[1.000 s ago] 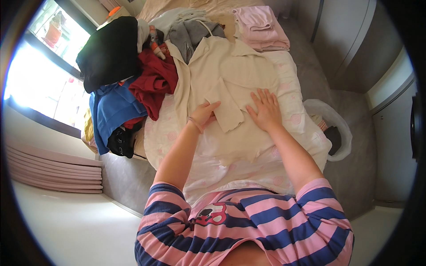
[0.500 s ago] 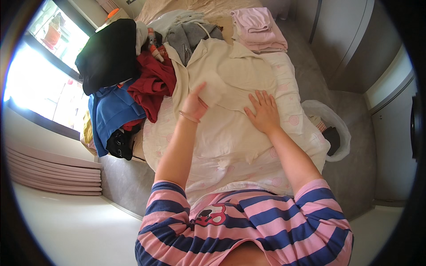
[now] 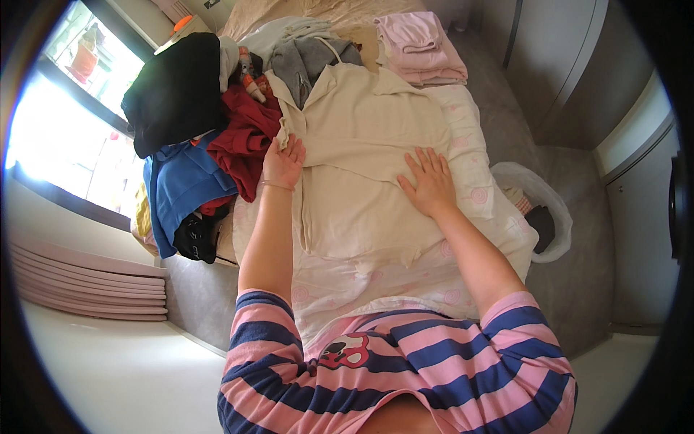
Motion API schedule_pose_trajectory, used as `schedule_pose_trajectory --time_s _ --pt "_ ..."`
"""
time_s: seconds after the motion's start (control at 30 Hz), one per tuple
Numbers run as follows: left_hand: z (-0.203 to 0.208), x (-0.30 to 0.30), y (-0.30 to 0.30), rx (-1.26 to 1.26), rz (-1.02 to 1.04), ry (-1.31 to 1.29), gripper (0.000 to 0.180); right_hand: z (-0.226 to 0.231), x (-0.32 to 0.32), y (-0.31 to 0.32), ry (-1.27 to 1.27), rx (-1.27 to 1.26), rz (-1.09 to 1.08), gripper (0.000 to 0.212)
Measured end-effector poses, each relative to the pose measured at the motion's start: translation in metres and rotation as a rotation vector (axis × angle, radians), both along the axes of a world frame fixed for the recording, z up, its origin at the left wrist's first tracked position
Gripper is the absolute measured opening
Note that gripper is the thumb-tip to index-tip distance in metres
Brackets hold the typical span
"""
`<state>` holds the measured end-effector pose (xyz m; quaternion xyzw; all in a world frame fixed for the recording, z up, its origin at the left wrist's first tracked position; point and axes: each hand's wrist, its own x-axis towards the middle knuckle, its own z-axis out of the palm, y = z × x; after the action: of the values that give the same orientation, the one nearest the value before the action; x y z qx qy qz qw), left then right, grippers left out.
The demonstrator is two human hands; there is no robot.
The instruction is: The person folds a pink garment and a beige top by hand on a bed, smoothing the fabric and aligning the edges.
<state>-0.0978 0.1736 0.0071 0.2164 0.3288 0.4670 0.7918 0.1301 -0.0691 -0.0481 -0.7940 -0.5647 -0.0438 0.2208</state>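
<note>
The left hand point(image 3: 283, 163) lies with fingers point(image 3: 295, 148) open and close together at the left edge of a cream shirt point(image 3: 361, 152), gripping nothing. The right hand point(image 3: 428, 184) presses flat on the shirt's middle, fingers spread. The shirt lies spread on a bed point(image 3: 470, 166) with a pale pink-patterned cover. A heap of clothes point(image 3: 210, 137) sits to the left, folded pink clothes point(image 3: 419, 43) beyond, and a white bag point(image 3: 538, 210) on the grey floor point(image 3: 578, 289).
</note>
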Motion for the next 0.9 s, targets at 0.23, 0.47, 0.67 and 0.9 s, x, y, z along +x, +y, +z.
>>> schedule_pose_trajectory --time_s 0.23,0.47,0.67,0.9 --pt "0.054 0.036 0.008 0.357 -0.252 0.098 0.043 0.000 0.002 -0.002 -0.018 0.020 0.004 0.057" --pt "0.024 0.050 0.022 0.279 -0.181 0.303 0.047 0.003 -0.001 0.000 0.038 -0.044 0.000 0.059" --pt "-0.047 0.034 0.025 0.137 0.048 0.418 0.057 0.004 -0.003 0.003 0.020 -0.020 0.008 0.056" --pt "-0.066 0.076 -0.037 1.004 -0.130 1.344 0.063 0.005 0.002 0.000 -0.017 -0.063 0.006 0.056"
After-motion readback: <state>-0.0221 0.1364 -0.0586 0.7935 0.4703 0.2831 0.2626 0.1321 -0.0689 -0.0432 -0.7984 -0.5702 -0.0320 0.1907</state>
